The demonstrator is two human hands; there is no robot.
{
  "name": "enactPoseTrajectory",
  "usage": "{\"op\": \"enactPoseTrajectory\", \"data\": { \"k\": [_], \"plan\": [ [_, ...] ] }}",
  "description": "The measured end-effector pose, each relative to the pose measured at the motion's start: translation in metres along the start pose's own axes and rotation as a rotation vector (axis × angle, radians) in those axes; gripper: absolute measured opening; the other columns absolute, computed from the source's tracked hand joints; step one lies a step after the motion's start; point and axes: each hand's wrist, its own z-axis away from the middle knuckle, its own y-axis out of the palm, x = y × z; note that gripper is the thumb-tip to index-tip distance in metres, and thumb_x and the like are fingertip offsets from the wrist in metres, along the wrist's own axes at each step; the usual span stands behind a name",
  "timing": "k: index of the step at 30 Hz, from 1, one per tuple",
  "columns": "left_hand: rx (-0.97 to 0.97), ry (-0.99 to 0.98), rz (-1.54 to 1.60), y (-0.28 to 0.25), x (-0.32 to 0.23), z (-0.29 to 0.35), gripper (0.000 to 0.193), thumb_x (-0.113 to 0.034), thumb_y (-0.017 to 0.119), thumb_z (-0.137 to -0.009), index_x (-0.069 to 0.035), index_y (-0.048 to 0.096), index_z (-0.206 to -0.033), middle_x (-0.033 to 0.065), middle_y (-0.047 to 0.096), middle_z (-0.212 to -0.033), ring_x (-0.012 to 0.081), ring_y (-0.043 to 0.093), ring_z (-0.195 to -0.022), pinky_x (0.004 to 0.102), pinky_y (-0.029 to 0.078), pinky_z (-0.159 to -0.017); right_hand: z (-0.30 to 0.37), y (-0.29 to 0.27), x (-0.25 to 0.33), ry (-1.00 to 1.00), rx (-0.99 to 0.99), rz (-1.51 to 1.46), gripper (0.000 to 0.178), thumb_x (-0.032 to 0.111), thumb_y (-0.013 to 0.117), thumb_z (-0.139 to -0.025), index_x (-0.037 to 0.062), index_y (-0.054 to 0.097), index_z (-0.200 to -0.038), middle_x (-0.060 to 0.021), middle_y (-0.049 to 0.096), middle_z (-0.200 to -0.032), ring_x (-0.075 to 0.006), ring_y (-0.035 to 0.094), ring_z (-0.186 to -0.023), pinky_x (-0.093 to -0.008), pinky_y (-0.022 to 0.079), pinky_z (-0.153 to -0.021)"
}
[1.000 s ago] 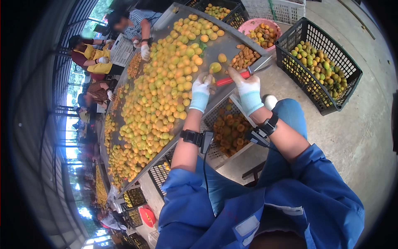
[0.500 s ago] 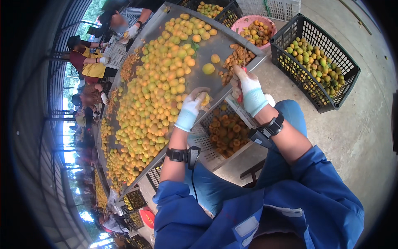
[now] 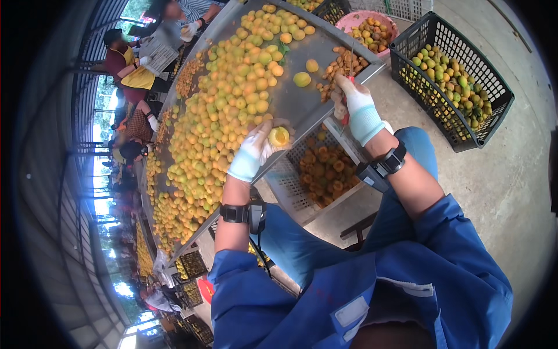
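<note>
In my gloved left hand (image 3: 256,145), over the table's near edge, sits a yellow apricot (image 3: 279,137); its cut, pale yellow face is turned up. My gloved right hand (image 3: 356,103) is closed around a red-handled tool (image 3: 348,81) with a thin metal shaft pointing away from me. Just beyond that hand, brown apricot pits (image 3: 343,63) lie heaped in the table's corner. Two loose apricots (image 3: 301,79) rest on bare metal between my hands and the large pile of whole apricots (image 3: 232,110). Below the edge, a white crate (image 3: 286,174) holds opened, orange-brown apricots (image 3: 325,174).
The metal table (image 3: 311,43) has a raised rim. To the right, a black crate (image 3: 450,81) of greenish apricots stands on the concrete floor, near a pink basin (image 3: 351,20) of fruit. Several people work along the table's far left side, one in a yellow apron (image 3: 139,77).
My left hand has moved slightly left and turned, so the apricot's cut face now shows. My right hand still grips the tool. The whole view has shifted a little.
</note>
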Motion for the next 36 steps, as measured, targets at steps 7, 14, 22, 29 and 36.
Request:
{"op": "enactPoseTrajectory", "data": {
  "k": [7, 14, 22, 29, 36],
  "plan": [
    [-0.179, 0.071, -1.005, -0.002, 0.001, -0.011, 0.033, -0.024, 0.059, -0.095, -0.001, 0.062, -0.118, 0.0108, 0.068, -0.103, 0.0198, 0.064, -0.101, 0.0293, 0.049, -0.088, 0.0, 0.0, 0.005, 0.012, 0.009, -0.052, 0.025, 0.031, 0.064, -0.089, 0.0081, 0.056, -0.081, -0.0011, 0.051, -0.058, -0.0111, 0.043, -0.038, -0.0251, 0.033, -0.037],
    [-0.456, 0.489, -1.325, -0.019, 0.028, -0.145, 0.052, -0.026, 0.072, -0.083, -0.008, 0.054, -0.128, 0.0166, 0.061, -0.119, 0.031, 0.063, -0.104, 0.0372, 0.049, -0.091, -0.005, 0.0, -0.001, -0.035, 0.018, 0.011, 0.025, 0.031, 0.063, -0.09, 0.0072, 0.056, -0.082, -0.0016, 0.051, -0.058, -0.0117, 0.044, -0.037, -0.0262, 0.034, -0.035],
    [-0.334, 0.149, -0.755, -0.056, 0.049, -0.215, 0.055, -0.026, 0.07, -0.087, 0.001, 0.048, -0.13, 0.0197, 0.062, -0.116, 0.0325, 0.064, -0.098, 0.0407, 0.051, -0.085, -0.017, -0.008, -0.002, -0.008, 0.017, 0.002, 0.024, 0.03, 0.064, -0.09, 0.0068, 0.058, -0.086, -0.0018, 0.053, -0.06, -0.0109, 0.044, -0.037, -0.0265, 0.033, -0.034],
    [0.252, 0.03, 0.712, -0.049, 0.012, -0.183, 0.061, -0.048, 0.05, -0.096, 0.005, 0.048, -0.126, 0.0185, 0.062, -0.102, 0.0289, 0.057, -0.086, 0.0409, 0.048, -0.079, -0.018, -0.013, 0.007, -0.031, 0.015, 0.033, 0.025, 0.029, 0.064, -0.09, 0.0047, 0.057, -0.09, -0.002, 0.053, -0.06, -0.0108, 0.044, -0.038, -0.0262, 0.033, -0.034],
    [0.32, 0.108, 0.777, -0.032, -0.006, -0.164, 0.064, -0.046, 0.051, -0.096, 0.006, 0.043, -0.132, 0.022, 0.06, -0.111, 0.0283, 0.058, -0.086, 0.0411, 0.047, -0.08, -0.01, -0.006, 0.004, -0.024, 0.041, 0.026, 0.025, 0.029, 0.063, -0.091, 0.0049, 0.056, -0.089, -0.0024, 0.053, -0.06, -0.0103, 0.044, -0.041, -0.0261, 0.035, -0.038]
  ]
}}
